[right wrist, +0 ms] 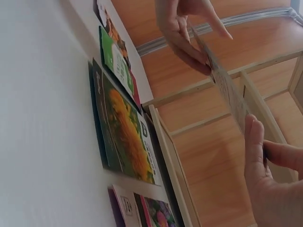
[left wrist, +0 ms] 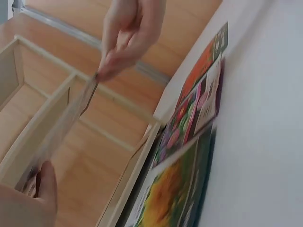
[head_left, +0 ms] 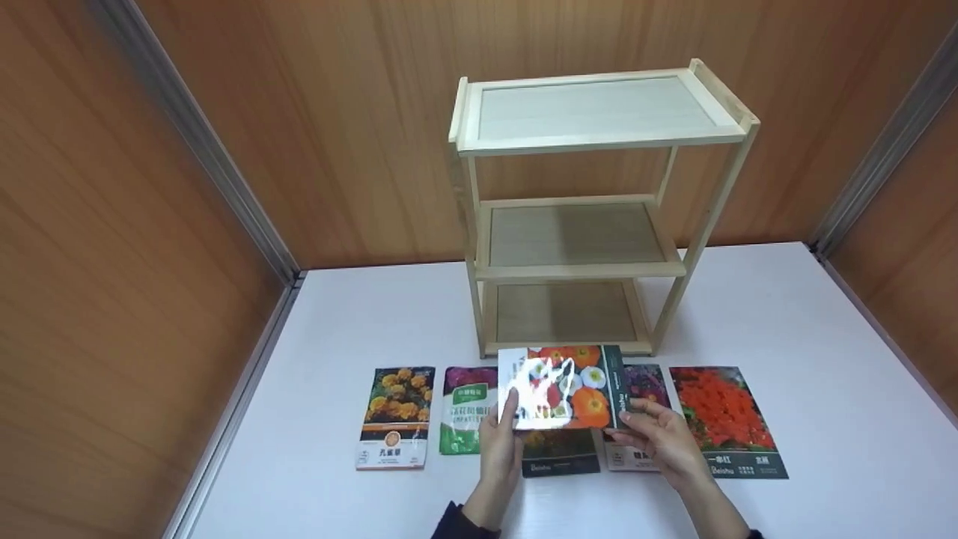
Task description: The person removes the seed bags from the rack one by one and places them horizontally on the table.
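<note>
Both hands hold up one glossy seed packet (head_left: 591,397) with orange and white flowers, above the table in front of the shelf. The left hand (head_left: 500,445) holds its left end, thumb over the front. At the opposite end, the right hand (head_left: 664,442) pinches the dark edge; the right wrist view shows this right hand (right wrist: 272,184) with the packet between thumb and finger. Beneath lie a yellow-flower packet (right wrist: 125,130), partly hidden in the head view, and a purple-flower packet (head_left: 645,383). A green-and-white packet (head_left: 464,419) is left of them.
A three-tier wooden shelf (head_left: 580,271) stands behind the packets. A marigold packet (head_left: 395,419) lies at the row's left end and a red-flower packet (head_left: 726,419) at its right end, on the white table (head_left: 337,322). Wood-grain panels (head_left: 337,135) enclose the table.
</note>
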Available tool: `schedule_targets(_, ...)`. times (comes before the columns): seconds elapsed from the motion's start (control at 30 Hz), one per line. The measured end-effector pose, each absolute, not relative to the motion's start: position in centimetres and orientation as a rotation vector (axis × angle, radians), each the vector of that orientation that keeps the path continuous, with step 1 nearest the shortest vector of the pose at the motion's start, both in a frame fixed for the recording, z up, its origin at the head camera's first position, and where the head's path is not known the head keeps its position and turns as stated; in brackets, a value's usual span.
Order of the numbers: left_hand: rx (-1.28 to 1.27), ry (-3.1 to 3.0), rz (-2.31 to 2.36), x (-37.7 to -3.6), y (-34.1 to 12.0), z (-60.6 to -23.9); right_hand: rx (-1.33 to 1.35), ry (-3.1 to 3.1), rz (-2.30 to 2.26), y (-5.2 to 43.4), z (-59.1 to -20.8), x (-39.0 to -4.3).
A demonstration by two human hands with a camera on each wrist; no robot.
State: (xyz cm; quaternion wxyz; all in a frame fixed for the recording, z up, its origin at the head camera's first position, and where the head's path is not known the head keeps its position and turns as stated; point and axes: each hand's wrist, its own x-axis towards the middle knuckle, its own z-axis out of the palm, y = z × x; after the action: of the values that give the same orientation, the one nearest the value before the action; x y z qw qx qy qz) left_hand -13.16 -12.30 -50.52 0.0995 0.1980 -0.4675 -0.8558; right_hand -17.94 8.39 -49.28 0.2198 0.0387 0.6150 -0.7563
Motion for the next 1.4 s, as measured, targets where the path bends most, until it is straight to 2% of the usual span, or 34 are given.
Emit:
schedule_targets(0.27,0.618,-1.255,-2.487,-13.5,-7.5,-50.8,0.329,1.666,-2.257,4.6,-50.2,-16.8)
schedule_targets(0.53,0.678,-1.340,-2.392,-13.3,-6.5,-50.5,0.387,1.620,-2.302,3.5,-50.5,-16.0)
schedule_targets(0.73,0.621,-1.438,-2.409,-12.7,-7.6,-50.4,0.320,1.659,-2.194,4.0,-50.4,-15.9)
schedule_targets(1.07,0.384,-1.764,-2.641,-12.3,-12.5,-49.7,-0.115,1.634,-1.934,8.2,-49.2,-17.4)
schedule_targets(1.4,0.098,-2.006,-2.868,-11.5,-15.8,-49.7,-0.160,1.708,-1.762,10.2,-48.6,-18.2)
